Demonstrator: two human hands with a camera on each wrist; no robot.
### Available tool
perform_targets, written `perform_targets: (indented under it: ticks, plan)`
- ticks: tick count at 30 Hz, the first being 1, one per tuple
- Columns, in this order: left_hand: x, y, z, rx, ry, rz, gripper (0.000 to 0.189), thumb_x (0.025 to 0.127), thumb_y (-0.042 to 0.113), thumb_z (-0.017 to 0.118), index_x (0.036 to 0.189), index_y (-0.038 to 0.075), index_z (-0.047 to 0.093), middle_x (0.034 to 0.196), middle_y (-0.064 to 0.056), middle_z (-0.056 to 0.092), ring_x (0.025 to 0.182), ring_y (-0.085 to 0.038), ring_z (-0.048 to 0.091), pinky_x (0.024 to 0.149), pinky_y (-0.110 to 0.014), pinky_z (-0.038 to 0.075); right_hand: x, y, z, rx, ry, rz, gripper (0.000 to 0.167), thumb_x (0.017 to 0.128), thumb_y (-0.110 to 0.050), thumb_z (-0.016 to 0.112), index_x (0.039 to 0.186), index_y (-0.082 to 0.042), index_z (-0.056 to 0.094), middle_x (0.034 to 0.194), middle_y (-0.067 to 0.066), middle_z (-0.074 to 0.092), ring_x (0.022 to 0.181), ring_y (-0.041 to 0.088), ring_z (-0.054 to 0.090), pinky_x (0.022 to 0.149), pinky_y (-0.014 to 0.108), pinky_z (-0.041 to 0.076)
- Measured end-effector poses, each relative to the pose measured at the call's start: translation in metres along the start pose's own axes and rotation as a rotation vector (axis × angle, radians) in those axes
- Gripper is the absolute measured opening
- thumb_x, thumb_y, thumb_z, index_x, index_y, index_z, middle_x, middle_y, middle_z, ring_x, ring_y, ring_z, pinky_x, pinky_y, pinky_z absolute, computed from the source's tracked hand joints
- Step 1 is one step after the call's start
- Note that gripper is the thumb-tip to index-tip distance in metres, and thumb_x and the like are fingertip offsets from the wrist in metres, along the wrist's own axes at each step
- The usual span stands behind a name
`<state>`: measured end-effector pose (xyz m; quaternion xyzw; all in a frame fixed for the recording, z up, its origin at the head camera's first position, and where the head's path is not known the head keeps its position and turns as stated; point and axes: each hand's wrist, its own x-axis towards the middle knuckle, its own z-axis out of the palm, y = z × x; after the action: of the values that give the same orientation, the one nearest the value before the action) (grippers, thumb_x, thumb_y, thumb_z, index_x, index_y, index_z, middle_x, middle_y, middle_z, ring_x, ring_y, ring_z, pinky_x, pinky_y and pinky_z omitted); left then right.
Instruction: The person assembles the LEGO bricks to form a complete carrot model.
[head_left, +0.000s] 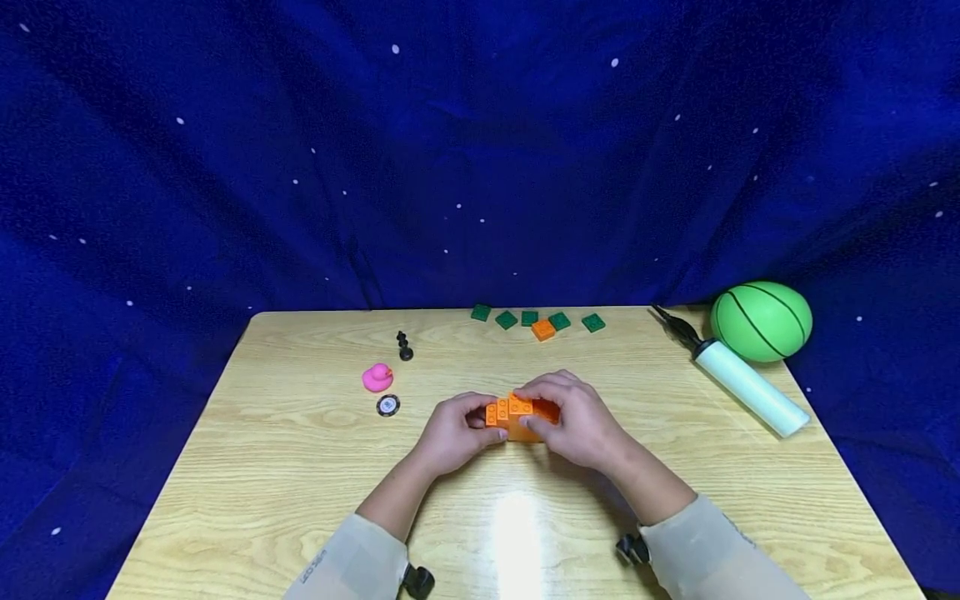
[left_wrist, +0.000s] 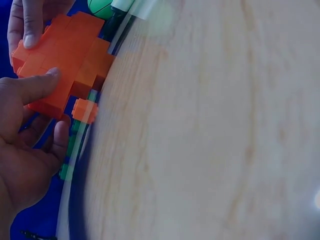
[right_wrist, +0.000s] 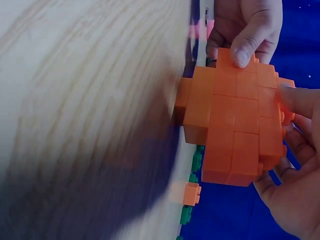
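Observation:
Both hands hold a stepped build of orange toy building bricks [head_left: 519,429] above the middle of the table. My left hand [head_left: 453,433] pinches its left end between thumb and fingers. At the right end, my right hand [head_left: 577,417] grips it, thumb on the near side and fingers over the top. The left wrist view shows the left thumb lying on the flat side of the brick build [left_wrist: 70,55]. Seen from the right wrist, the brick build [right_wrist: 235,110] has several rows of joined bricks with studs facing the right hand [right_wrist: 295,195].
Behind the hands lie a loose orange brick [head_left: 543,330] and several green bricks [head_left: 506,320]. Left are a black chess piece [head_left: 403,346], pink rubber duck [head_left: 377,378] and poker chip [head_left: 387,406]. A hand pump [head_left: 750,387] and green ball [head_left: 762,321] sit right.

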<state>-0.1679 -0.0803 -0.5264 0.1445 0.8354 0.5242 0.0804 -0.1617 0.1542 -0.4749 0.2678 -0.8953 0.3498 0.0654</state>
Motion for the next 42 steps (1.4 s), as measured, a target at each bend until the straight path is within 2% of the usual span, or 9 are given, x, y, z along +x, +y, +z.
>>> perform_targets:
  ticks: [8,13,16,19,24,29,35,42]
  plan:
    - [0.0,0.001,-0.002,-0.006,-0.005,0.001,0.048,0.085,0.022,0.088,0.128,0.007,0.071,0.113,-0.004,0.07,0.091,-0.015,0.065,0.079,-0.027,0.057,-0.003,0.004,0.005,0.091,0.039,0.059,0.036,0.086,-0.017,0.088,0.12,-0.023,0.077,0.12,-0.008,0.071,0.114,0.014,0.062,0.097,0.041,0.055]
    - [0.001,0.0,-0.001,-0.008,-0.018,-0.011,0.046,0.086,0.023,0.087,0.127,0.008,0.072,0.113,-0.002,0.069,0.091,-0.014,0.064,0.078,-0.027,0.057,-0.004,0.009,0.004,0.173,0.018,0.091,0.039,0.085,-0.02,0.089,0.121,-0.025,0.076,0.122,-0.009,0.07,0.115,0.015,0.061,0.095,0.04,0.055]
    - [0.001,0.001,-0.001,-0.012,-0.022,-0.018,0.046,0.086,0.023,0.087,0.127,0.009,0.072,0.113,0.0,0.069,0.091,-0.014,0.065,0.079,-0.027,0.057,-0.005,0.013,0.0,0.199,-0.007,0.076,0.043,0.084,-0.022,0.089,0.125,-0.025,0.075,0.125,-0.008,0.069,0.116,0.019,0.061,0.093,0.039,0.056]
    - [0.001,0.001,-0.001,-0.007,-0.016,-0.025,0.046,0.085,0.023,0.087,0.127,0.01,0.072,0.111,0.0,0.069,0.092,-0.014,0.064,0.079,-0.028,0.057,-0.005,0.017,-0.004,0.252,-0.031,0.069,0.04,0.09,-0.026,0.084,0.128,-0.023,0.073,0.126,-0.006,0.069,0.112,0.021,0.063,0.088,0.037,0.055]
    - [-0.001,0.0,-0.001,0.009,-0.006,-0.035,0.048,0.085,0.023,0.088,0.128,0.011,0.072,0.109,0.001,0.069,0.091,-0.014,0.063,0.079,-0.029,0.055,-0.003,0.026,-0.007,0.341,-0.032,0.133,0.028,0.102,-0.029,0.069,0.129,-0.02,0.072,0.122,0.001,0.072,0.102,0.022,0.066,0.086,0.039,0.053]
    - [-0.001,-0.001,-0.001,0.02,0.0,-0.015,0.048,0.085,0.023,0.088,0.128,0.011,0.072,0.107,0.001,0.068,0.089,-0.014,0.062,0.077,-0.028,0.054,0.001,0.034,-0.008,0.344,-0.013,0.171,0.027,0.103,-0.028,0.067,0.127,-0.016,0.072,0.121,0.01,0.072,0.099,0.024,0.066,0.087,0.04,0.054]
    - [-0.001,-0.002,-0.001,0.018,0.001,-0.014,0.048,0.085,0.023,0.088,0.128,0.011,0.072,0.107,0.0,0.069,0.089,-0.014,0.062,0.077,-0.028,0.054,0.006,0.039,-0.011,0.311,0.002,0.193,0.029,0.103,-0.029,0.067,0.128,-0.015,0.072,0.118,0.002,0.072,0.096,0.022,0.066,0.083,0.04,0.055]
    - [0.0,-0.003,-0.002,0.01,0.009,-0.033,0.049,0.084,0.022,0.088,0.129,0.011,0.072,0.106,-0.001,0.068,0.089,-0.016,0.061,0.077,-0.028,0.053,0.018,0.051,-0.01,0.252,0.094,0.239,0.026,0.102,-0.025,0.068,0.124,-0.012,0.073,0.113,0.001,0.074,0.098,0.018,0.065,0.084,0.036,0.054]
